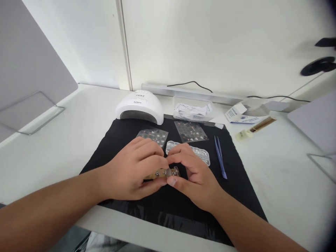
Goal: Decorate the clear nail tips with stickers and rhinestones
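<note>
Over the black mat (126,140), my left hand (139,168) is closed around a narrow yellowish nail tip stand (157,174) with shiny round metal studs. My right hand (193,175) meets it from the right, thumb and index finger closed at a small clear nail tip (168,172) on the stand. The fingers partly hide both things. Just behind my right hand lies a clear compartment case (203,154) with small glittery pieces. To its right is a pair of blue tweezers (219,157).
A white nail lamp (140,105) stands at the back left. Two clear sticker sheets (191,131) lie on the mat's far part. Behind are a clear box (193,109) of packets, an opened carton (243,113) and a bottle with a gold cap (254,128).
</note>
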Motion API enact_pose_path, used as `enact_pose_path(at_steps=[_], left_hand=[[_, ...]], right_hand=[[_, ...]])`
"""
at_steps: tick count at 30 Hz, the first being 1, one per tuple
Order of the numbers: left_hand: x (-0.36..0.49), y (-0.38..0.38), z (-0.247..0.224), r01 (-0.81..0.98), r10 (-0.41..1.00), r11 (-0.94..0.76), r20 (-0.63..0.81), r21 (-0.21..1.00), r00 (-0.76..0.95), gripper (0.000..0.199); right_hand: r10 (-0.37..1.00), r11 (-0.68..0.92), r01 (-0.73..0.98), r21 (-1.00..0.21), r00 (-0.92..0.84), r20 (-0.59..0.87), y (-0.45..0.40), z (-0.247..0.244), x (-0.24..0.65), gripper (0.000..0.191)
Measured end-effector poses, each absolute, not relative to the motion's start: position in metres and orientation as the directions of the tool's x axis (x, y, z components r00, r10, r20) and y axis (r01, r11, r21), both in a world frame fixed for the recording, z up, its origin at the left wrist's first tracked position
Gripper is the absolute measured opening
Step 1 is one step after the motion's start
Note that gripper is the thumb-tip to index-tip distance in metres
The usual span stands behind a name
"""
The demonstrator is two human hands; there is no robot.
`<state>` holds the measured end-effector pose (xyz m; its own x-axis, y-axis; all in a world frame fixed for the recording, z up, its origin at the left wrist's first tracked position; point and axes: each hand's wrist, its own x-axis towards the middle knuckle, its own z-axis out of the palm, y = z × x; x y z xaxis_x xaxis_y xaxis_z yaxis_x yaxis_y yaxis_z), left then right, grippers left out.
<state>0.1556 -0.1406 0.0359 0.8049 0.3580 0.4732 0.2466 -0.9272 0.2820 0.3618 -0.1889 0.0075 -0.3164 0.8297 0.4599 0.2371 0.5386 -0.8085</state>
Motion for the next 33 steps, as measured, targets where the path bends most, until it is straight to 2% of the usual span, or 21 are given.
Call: enact_pose_path(at_steps=[5, 10, 16, 23, 27, 30, 33], left_hand=[[0.16, -0.141, 0.031, 0.182, 0.211, -0.977, 0.668, 0.113, 0.714, 0.006], [0.161, -0.142, 0.032, 0.168, 0.16, -0.984, 0.704, 0.058, 0.691, 0.006], [0.16, -0.143, 0.034, 0.108, 0.138, -0.99, 0.677, 0.086, 0.723, 0.01], [0.161, -0.143, 0.034, 0.098, 0.143, -0.99, 0.677, 0.103, 0.722, 0.012], [0.159, -0.142, 0.032, 0.063, 0.147, -0.987, 0.662, 0.149, 0.735, 0.022], [0.154, -0.138, 0.032, 0.059, 0.201, -0.972, 0.683, 0.226, 0.702, 0.033], [0.158, -0.127, 0.038, 0.133, 0.312, -0.943, 0.675, 0.304, 0.668, 0.033]], right_hand=[[0.846, 0.477, 0.106, -0.872, -0.323, 0.424, -0.191, 0.005, 0.359, 0.024], [0.833, 0.484, 0.097, -0.87, -0.354, 0.425, -0.191, 0.007, 0.358, 0.024], [0.805, 0.528, 0.134, -0.838, -0.393, 0.444, -0.189, 0.015, 0.36, 0.023], [0.774, 0.595, 0.134, -0.793, -0.361, 0.52, -0.189, 0.013, 0.358, 0.032], [0.763, 0.615, 0.122, -0.779, -0.344, 0.548, -0.187, 0.013, 0.361, 0.033], [0.71, 0.701, 0.143, -0.699, -0.238, 0.663, -0.185, 0.016, 0.371, 0.026], [0.575, 0.809, 0.247, -0.534, -0.139, 0.806, -0.19, 0.024, 0.383, 0.02]])
